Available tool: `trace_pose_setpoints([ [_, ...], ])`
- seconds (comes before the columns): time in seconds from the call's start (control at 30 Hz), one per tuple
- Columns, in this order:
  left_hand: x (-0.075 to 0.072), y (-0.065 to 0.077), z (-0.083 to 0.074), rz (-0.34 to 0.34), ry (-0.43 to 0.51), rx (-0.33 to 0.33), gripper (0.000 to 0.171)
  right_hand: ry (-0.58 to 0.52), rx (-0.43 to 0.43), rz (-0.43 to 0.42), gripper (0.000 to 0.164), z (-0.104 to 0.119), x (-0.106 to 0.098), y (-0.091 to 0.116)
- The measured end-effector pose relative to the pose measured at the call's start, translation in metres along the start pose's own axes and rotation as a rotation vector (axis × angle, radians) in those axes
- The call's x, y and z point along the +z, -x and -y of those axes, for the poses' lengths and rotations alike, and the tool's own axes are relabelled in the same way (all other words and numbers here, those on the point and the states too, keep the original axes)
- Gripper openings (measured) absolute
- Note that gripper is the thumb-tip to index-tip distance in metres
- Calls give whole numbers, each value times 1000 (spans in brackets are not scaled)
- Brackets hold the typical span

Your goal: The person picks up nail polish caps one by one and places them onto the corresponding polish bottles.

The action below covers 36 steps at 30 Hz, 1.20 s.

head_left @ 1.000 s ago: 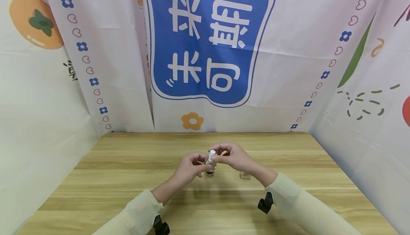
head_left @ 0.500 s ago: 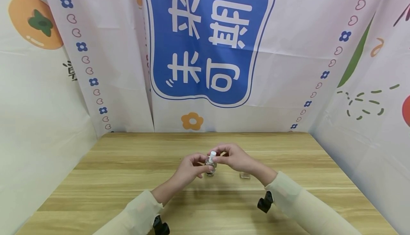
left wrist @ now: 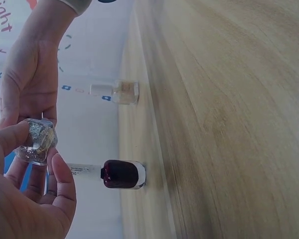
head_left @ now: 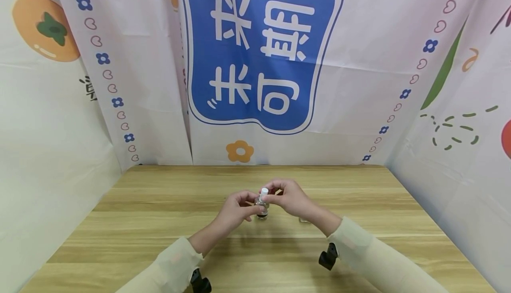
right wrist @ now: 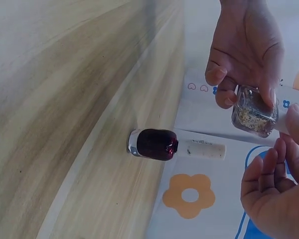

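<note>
My left hand [head_left: 235, 211] holds a small clear glass nail polish bottle [left wrist: 38, 142] with silver and gold glitter inside, thumb on one side and fingers on the other. At its top, my right hand [head_left: 289, 197] pinches the white cap [head_left: 265, 192] between thumb and fingers. The cap sits on the bottle's neck. Both hands are raised over the table in the wrist views. Behind them a dark red nail polish bottle [right wrist: 157, 144] with a white cap stands upright on the table.
Another nail polish bottle [left wrist: 126, 92], clear with a white cap, stands on the wooden table [head_left: 159, 222]; in the head view my right wrist mostly covers it. Printed cloth [head_left: 351, 106] hangs behind the table and along both sides.
My right wrist and forearm have shifted slightly to the left, covering more of the clear bottle. The white cap has turned a little in my fingers. My left hand stays put.
</note>
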<state>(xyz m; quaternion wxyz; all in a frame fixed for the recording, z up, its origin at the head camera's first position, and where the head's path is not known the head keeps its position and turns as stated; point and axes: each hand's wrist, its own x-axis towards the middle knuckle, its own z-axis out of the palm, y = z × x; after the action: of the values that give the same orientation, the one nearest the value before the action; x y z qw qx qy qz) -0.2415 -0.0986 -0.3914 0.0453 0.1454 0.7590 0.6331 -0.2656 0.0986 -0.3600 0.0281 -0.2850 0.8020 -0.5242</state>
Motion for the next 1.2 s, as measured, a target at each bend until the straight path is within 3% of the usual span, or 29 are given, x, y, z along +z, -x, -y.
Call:
trace_pose_setpoints([
  [0.3,0,0,1,-5,-7,4,25,-19,-8,-45,9,-3,6,1],
  [0.83,-1,0,1,0,1,2,26,-43,-16,-40,11,-5,8,2],
  [1.2,-2,1,-1,-10,3,3,28,-67,28,-69,18,-3,9,4],
])
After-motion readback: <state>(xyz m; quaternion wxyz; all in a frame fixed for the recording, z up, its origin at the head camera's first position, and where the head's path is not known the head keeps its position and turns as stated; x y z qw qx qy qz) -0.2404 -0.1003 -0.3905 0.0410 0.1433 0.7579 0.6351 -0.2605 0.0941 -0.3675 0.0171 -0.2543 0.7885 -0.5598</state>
